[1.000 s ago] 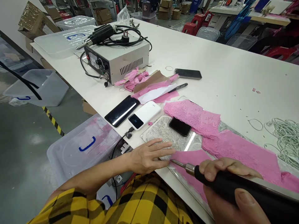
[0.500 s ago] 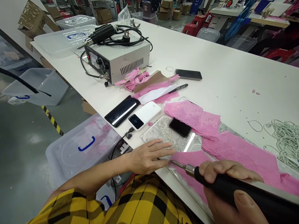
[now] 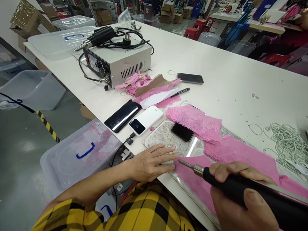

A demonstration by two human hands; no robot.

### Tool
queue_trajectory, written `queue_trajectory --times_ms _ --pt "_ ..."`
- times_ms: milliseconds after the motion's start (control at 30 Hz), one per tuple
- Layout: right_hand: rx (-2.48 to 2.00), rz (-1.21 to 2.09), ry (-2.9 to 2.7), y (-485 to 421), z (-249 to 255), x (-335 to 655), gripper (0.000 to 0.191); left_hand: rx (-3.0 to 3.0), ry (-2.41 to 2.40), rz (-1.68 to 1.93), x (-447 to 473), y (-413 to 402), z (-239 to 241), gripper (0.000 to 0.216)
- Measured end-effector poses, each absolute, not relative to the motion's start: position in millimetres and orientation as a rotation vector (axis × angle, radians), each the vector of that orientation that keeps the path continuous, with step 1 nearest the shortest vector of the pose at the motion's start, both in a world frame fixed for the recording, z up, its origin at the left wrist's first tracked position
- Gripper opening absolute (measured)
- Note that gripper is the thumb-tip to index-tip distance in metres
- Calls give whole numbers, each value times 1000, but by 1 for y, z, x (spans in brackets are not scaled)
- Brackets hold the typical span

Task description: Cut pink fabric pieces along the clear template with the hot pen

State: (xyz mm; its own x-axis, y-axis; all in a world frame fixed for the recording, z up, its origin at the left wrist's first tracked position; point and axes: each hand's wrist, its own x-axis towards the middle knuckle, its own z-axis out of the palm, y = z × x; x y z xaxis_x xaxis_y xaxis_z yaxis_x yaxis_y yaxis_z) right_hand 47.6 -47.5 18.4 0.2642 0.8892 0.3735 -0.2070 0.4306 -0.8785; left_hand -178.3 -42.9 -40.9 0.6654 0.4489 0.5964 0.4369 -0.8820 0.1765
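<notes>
My left hand (image 3: 150, 163) lies palm down with fingers stretched out, on the near edge of a clear-covered board (image 3: 158, 139). Its fingertips touch the left end of a pink fabric piece (image 3: 196, 176). In my right hand (image 3: 238, 192) is a black handpiece (image 3: 255, 197) with a pointed metal tip, held at a slant. The tip is just beside my left fingertips, over the fabric's end; whether it touches the fabric I cannot tell. Pink lace pieces (image 3: 192, 120) and another stretch of pink lace (image 3: 243, 155) lie behind, next to a small black phone (image 3: 182, 132).
A white power bank (image 3: 150, 117) and a dark phone (image 3: 122, 116) lie left of the board. Farther back stands a grey control box (image 3: 130, 61) with a second handpiece (image 3: 99, 37) on top. Loose elastic cord (image 3: 288, 141) is heaped at right. Lidded plastic bin (image 3: 60, 166) below left.
The handpiece tip has moved slightly right and away from me along the fabric's end. My left hand stays in place. The whole view has shifted a little.
</notes>
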Motion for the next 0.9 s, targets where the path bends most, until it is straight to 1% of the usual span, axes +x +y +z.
queue_trajectory --times_ms 100,267,533,700,800,900 --pt "-821 809 -1003 -42 18 46 15 2849 788 987 -178 -43 -39 27" --pt "-833 814 -998 -40 17 42 12 2842 809 896 -178 -43 -38 27" --pt "-770 852 -1074 -42 15 43 7 2852 832 901 -178 -44 -36 24" --pt "-789 850 -1051 -40 19 42 8 2825 827 903 -179 -44 -35 26" --pt "-838 759 -942 -38 28 57 11 2765 803 953 -180 -43 -32 28" --pt "-915 599 -853 -35 38 83 12 2735 773 990 -176 -42 -24 31"
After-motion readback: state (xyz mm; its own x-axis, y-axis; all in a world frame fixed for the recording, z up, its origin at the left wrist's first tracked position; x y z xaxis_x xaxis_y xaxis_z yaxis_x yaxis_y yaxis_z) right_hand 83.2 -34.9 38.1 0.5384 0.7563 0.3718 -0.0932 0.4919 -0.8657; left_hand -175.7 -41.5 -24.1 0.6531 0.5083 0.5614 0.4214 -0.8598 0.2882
